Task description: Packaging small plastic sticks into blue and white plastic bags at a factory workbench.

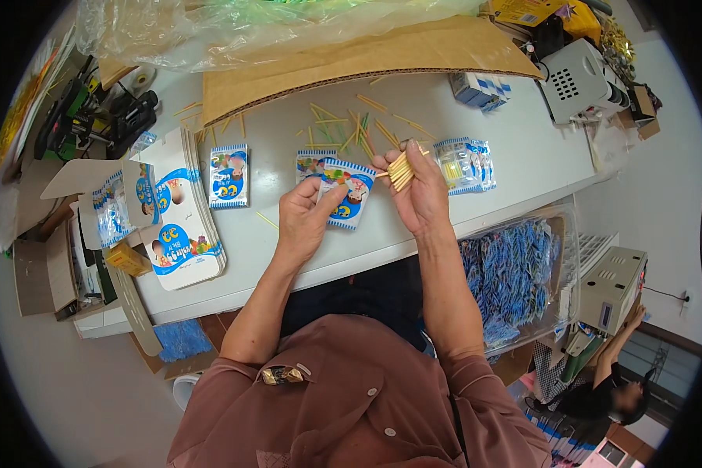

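Over the white table my left hand (301, 220) pinches a small blue-and-white printed packet (354, 207) between thumb and fingers. Close beside it, my right hand (424, 196) grips a bundle of thin yellow sticks (402, 171), its fingers wrapped round them. One stick's end points toward the packet; whether it touches is unclear. Partly covered by the held packet, a second packet (310, 162) lies on the table. Loose yellow, green and reddish sticks (357, 134) are scattered beyond my hands. Several filled packets (466, 165) overlap to the right, and a single packet (228, 176) lies left.
A curved cardboard sheet (351, 69) spans the table's back, under clear plastic (210, 37). Stacked printed cartons (186, 253) lie left. Below the table's right edge, a clear tub (563, 234) holds many blue packets. Grey machines (577, 82) and another person (608, 394) are at right.
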The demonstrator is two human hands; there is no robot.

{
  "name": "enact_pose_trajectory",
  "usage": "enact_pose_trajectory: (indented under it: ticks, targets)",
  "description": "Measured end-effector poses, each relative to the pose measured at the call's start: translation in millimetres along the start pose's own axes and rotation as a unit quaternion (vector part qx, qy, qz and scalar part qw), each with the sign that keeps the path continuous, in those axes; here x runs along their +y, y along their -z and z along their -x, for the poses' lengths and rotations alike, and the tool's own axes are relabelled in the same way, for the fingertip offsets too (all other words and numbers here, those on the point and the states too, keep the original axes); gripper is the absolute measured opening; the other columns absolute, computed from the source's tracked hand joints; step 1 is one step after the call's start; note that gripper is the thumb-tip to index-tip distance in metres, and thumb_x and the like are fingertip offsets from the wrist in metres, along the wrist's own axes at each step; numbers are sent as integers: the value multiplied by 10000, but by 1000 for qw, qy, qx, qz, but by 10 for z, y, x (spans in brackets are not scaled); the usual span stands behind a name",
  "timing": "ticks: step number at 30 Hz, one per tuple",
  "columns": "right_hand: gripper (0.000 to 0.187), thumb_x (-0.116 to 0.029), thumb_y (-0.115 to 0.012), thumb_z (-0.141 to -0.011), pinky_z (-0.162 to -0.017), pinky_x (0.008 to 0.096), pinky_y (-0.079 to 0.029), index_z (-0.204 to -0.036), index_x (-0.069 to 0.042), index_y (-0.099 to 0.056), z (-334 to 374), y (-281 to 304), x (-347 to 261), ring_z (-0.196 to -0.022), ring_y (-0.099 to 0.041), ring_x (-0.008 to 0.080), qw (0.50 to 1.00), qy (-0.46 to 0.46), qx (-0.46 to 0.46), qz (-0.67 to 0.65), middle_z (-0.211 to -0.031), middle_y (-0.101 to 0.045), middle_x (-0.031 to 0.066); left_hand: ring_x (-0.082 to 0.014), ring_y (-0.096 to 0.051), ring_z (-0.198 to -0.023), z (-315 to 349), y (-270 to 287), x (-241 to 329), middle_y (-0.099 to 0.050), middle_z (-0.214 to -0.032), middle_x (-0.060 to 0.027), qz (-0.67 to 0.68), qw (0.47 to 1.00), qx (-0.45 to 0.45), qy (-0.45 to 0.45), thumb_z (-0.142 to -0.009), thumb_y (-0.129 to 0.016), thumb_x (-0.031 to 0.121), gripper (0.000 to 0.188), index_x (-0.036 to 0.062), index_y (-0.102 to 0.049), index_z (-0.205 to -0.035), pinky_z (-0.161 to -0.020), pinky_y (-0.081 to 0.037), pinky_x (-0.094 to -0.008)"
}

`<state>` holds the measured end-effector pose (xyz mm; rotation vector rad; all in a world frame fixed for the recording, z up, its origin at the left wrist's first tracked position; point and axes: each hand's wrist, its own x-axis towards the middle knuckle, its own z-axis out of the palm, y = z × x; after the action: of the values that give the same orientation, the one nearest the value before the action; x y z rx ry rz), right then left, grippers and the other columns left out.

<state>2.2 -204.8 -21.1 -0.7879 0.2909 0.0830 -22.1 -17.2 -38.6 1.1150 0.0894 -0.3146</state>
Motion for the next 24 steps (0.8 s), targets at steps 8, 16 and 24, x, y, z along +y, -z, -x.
enact_pose_trajectory:
  ticks: [8, 16, 24]
  targets:
    - [188, -232, -515, -1024, -775, 345, -555, -1014, -51, -566, -11, 16, 211, -823, -654, 214, 999, -23, -7, -40, -880, -642, 88, -73, -651, -840, -32, -177, -193, -710, -967, -69, 19, 1000, -24, -4, -943, -661, 88, 163, -36, -652, -1048, -751, -527, -223]
    - [175, -221, -513, -1025, -787, 341, -556, -999, -53, -555, -29, 69, 343, -862, -654, 212, 997, -43, -23, -55, -902, -633, 100, -47, -621, -811, -109, -184, -275, -706, -952, -37, 45, 998, -42, 10, -934, -681, 124, 188, -25, -666, -1048, -711, -502, -210]
    - [214, -278, -467, -1043, -947, 477, -513, -1041, -82, -552, -75, 78, 88, -958, -680, 291, 996, 82, -24, -17, -935, -674, 96, -37, -599, -734, -30, -75, -5, -719, -821, -28, -80, 997, 2, 9, -913, -705, 142, 185, -34, -744, -956, -651, -480, -202]
